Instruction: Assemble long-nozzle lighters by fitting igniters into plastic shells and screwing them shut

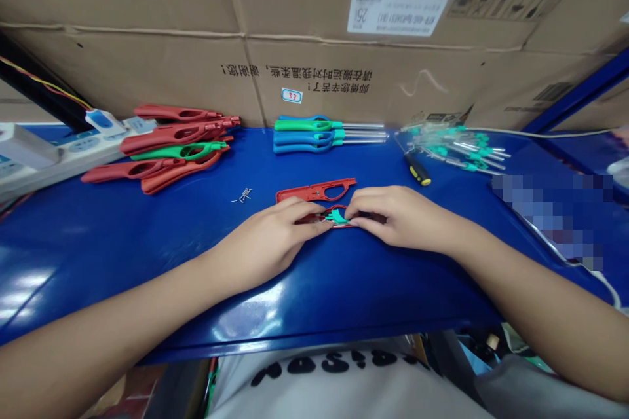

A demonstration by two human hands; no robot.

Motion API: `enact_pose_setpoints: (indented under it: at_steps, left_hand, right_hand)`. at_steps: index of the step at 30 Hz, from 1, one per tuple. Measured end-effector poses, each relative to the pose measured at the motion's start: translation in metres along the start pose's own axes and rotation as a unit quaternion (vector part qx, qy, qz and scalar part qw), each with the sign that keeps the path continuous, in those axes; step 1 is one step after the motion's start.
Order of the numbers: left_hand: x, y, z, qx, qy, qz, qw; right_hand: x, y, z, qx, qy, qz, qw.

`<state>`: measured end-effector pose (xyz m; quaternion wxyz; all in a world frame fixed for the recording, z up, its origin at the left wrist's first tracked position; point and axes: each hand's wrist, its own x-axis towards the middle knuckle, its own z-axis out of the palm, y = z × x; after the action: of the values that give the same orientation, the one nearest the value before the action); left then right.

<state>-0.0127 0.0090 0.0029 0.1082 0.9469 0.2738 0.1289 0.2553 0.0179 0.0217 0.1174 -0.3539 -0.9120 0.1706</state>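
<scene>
At the middle of the blue surface (pixel 368 291), a red casing half (pixel 339 227) with a teal part (pixel 337 217) in it is pinched at its left end by the narrowed grip of the left hand (pixel 275 234), at its right by the right hand's (pixel 393 216) similarly closed fingertips. Just behind, a second red half (pixel 302 192) is laid.

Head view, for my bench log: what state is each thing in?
Left hand: closed on held red casing
Right hand: at casing's right end, grip unclear
Held red casing: open, turquoise piece showing
Loose red half: inner side up
Screws: loose, scattered
Screwdriver: lying, unheld
Blue and green handles: stacked, metal tubes fitted
Metal-tube parts: heaped
Red and green casings: piled
Power strip: plug apparently inserted
</scene>
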Motion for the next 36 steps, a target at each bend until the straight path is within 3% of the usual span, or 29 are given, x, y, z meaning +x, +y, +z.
enact_pose_setpoints:
  at_steps: [7,11,13,18,22,26,31,34,36]
  left_hand:
    - [0.002,-0.002,0.005,-0.011,0.033,0.012,0.999]
    - [0.002,-0.002,0.0,-0.017,0.084,0.012,0.996]
    - [0.002,-0.002,-0.009,0.014,0.095,0.004,0.995]
    - [0.001,-0.003,-0.03,0.08,0.055,-0.009,0.995]
    - [0.0,-0.002,-0.032,0.097,0.019,-0.041,0.994]
    - [0.001,-0.003,-0.03,0.026,0.001,-0.073,0.997]
    - [0.002,-0.006,-0.023,-0.052,0.023,-0.079,0.995]
    - [0.001,-0.006,-0.019,-0.026,0.053,-0.071,0.996]
    - [0.0,-0.006,-0.019,0.012,0.101,-0.056,0.993]
  right_hand:
    - [0.001,0.002,0.0,0.021,0.017,0.001,1.0]
    - [0.002,0.006,0.001,0.046,0.076,-0.018,0.996]
    - [0.003,0.009,0.002,0.007,0.103,-0.027,0.994]
    - [0.004,0.016,0.007,-0.141,0.09,0.006,0.986]
    - [0.004,0.021,0.009,-0.139,0.102,0.022,0.985]
    - [0.005,0.023,0.007,-0.133,0.102,0.036,0.985]
    - [0.007,0.019,0.006,-0.065,0.141,0.092,0.984]
    - [0.008,0.015,0.006,0.046,0.207,0.135,0.968]
    - [0.009,0.012,0.006,0.13,0.242,0.14,0.951]
